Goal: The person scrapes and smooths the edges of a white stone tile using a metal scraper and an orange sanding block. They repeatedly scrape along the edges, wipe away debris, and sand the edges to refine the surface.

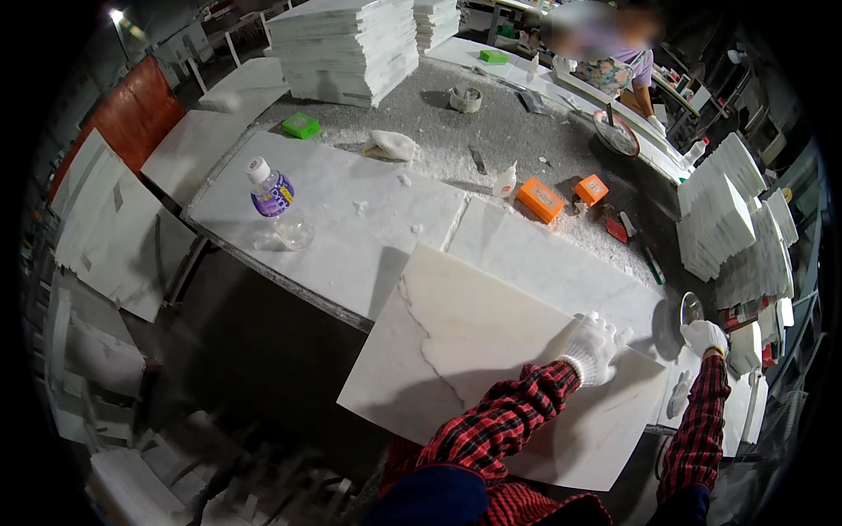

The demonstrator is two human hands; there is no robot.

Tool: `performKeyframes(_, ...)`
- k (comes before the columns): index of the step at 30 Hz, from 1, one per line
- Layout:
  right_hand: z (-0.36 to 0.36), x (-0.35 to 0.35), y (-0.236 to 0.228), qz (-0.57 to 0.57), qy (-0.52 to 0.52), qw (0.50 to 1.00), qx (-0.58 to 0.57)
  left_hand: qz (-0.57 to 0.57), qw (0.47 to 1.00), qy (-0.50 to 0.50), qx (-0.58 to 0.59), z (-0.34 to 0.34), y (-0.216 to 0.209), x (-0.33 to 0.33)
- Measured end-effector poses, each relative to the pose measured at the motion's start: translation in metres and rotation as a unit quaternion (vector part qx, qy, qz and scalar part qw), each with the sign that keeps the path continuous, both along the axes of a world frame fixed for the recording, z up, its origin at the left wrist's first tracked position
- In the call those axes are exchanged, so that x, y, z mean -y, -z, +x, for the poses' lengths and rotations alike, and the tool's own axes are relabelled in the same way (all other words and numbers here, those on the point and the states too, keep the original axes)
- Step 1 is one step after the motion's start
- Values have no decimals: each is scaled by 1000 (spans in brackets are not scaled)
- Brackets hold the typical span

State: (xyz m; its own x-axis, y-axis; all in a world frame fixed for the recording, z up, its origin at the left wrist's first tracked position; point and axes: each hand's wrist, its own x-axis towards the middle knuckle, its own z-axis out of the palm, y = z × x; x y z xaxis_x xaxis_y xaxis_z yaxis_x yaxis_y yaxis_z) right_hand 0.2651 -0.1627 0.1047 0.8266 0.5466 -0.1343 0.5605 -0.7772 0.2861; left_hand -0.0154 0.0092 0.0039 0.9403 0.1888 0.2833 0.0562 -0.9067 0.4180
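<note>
As a marble slab (482, 320) jutted past the bench's (517, 145) near edge | the left hand (595, 349) lay on it, grip spread; the right hand's (704, 337) at a shiny dish (692, 307) was unclear | leaning on the overhang could have tipped it.

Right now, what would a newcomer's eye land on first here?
Probably the big pale marble slab with a dark crooked vein, low centre, with the white-gloved left hand on it. Next, two bright orange rectangular boxes on the table beyond it, and the clear plastic bottle with a purple label standing off to the left.
</note>
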Motion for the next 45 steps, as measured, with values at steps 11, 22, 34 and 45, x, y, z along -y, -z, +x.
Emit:
performKeyframes(11,-142,-233,-25,228,-271,886,-300,-12,993,10,-119,-9,-25,-13)
performKeyframes(22,-143,-407,82,318,-83,865,-378,-11,994,31,-101,-10,-29,-10)
performKeyframes(34,-181,-412,95,354,-111,877,-307,4,995,54,-81,-13,-17,-3)
performKeyframes(45,-187,-271,-18,523,-67,690,-495,76,996,29,-21,1,-22,-5)
